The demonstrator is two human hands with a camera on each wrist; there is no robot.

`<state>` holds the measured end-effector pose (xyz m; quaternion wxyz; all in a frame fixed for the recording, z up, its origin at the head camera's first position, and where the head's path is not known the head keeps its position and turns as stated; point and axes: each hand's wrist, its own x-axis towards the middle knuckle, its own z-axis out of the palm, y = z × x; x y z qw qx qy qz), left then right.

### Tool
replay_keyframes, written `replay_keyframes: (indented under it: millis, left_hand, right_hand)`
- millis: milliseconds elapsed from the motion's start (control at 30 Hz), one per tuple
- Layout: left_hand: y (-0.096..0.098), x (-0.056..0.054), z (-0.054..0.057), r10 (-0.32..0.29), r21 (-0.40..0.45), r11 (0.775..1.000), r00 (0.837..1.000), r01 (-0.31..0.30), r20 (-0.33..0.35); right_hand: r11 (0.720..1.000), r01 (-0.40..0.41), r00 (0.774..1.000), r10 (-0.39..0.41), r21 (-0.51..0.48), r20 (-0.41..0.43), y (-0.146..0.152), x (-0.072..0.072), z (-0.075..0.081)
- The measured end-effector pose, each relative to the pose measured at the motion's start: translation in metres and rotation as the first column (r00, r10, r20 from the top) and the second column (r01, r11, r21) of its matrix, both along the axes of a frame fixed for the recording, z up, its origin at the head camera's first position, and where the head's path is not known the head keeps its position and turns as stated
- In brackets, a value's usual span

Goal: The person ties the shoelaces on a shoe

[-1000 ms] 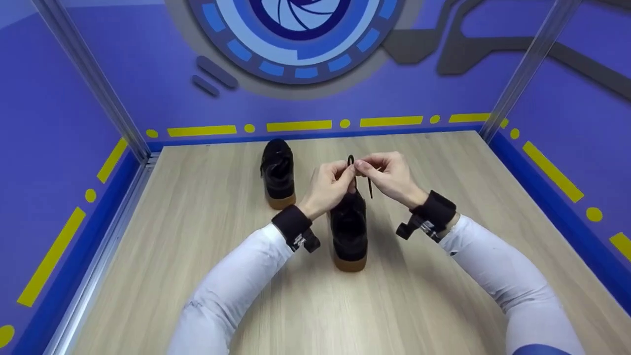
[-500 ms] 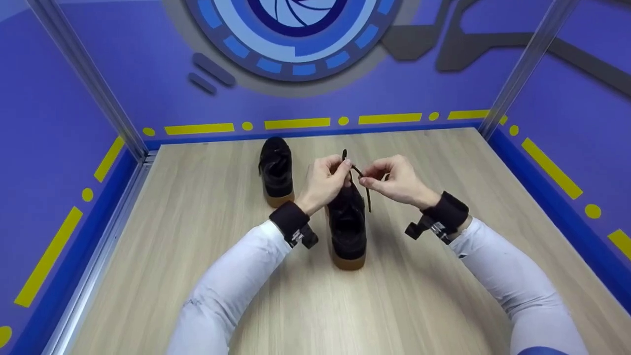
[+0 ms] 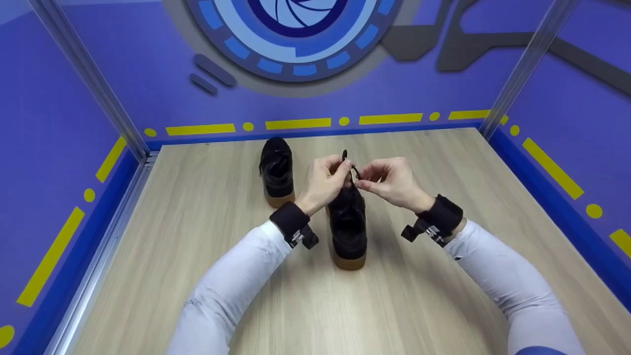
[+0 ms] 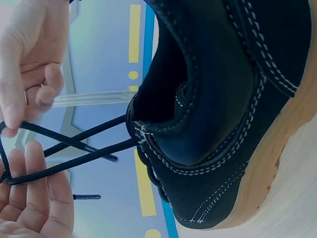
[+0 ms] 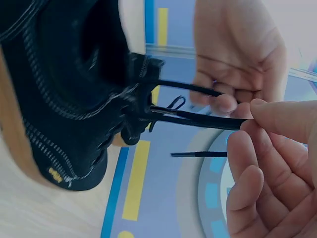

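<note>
Both L hand (image 3: 325, 181) & R hand (image 3: 390, 182) pinch blk lace (image 4: 74, 161), R closer in vs b4; near shoe (image 4: 228, 119) blk, tan-soled, white-stitched.

We see a black shoe (image 3: 349, 236), white-stitched above its tan sole (image 3: 350, 263); black lace (image 4: 74, 160); another black-and-tan shoe (image 3: 279, 186) at eleven o'clock; white sleeves (image 3: 231, 276); a pale wood-grained table (image 3: 320, 315); and, at twelve, a violet-blue wall (image 3: 443, 93) with yellow dashes (image 3: 298, 123) and dots (image 3: 344, 121)
</note>
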<state>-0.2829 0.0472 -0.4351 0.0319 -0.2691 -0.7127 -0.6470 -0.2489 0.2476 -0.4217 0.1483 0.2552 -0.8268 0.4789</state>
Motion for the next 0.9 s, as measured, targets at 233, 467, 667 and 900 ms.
replay_keyframes:
  millis: [233, 467, 667, 900]
  left_hand:
    - [-0.001, 0.001, 0.003, 0.005, -0.009, 1.0, 1.0, -0.005, -0.029]
    - [-0.002, 0.001, 0.003, 0.017, -0.031, 0.999, 0.999, -0.018, -0.032]
    - [-0.003, 0.004, 0.002, 0.02, -0.04, 0.999, 0.999, -0.022, -0.044]
    - [-0.002, 0.006, -0.002, 0.0, -0.015, 1.0, 0.999, -0.001, -0.046]
  right_hand:
    - [0.999, -0.015, 0.999, 0.016, 0.029, -0.037, -0.003, -0.007, -0.009]
    - [0.996, -0.025, 0.998, 0.02, 0.082, 0.058, -0.005, -0.017, -0.019]
    - [0.992, -0.026, 0.991, 0.009, 0.123, 0.136, -0.007, -0.023, -0.032]
    - [0.993, -0.093, 0.969, 0.072, 0.077, 0.235, -0.01, -0.022, -0.041]
